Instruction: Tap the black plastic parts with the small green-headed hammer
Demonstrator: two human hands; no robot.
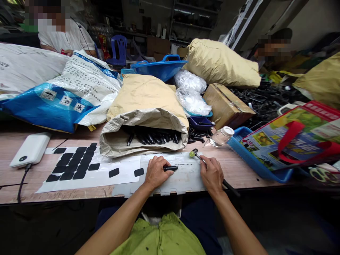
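On the grey plastic board (pixel 187 173) at the table's front edge, my left hand (pixel 156 172) is closed around a short black tube-like piece (pixel 171 168), which pokes out to the right. My right hand (pixel 211 173) grips a small hammer (pixel 196 152); its yellow-green face points left, and the black handle runs down past the wrist. The hammer head is raised slightly beside the black piece, apart from it. Just behind the board lies an open paper sack (pixel 148 95) with several black pieces (pixel 156 137) showing in its mouth.
Black rounded patches (pixel 74 162) lie on a white sheet (pixel 103 177) at left, near a white power bank (pixel 30 150). To the right stand a clear cup (pixel 221 136), a blue tray (pixel 261 168) with a colourful bag (pixel 294 138), and a cardboard box (pixel 227 106). A person (pixel 67 37) sits across the table.
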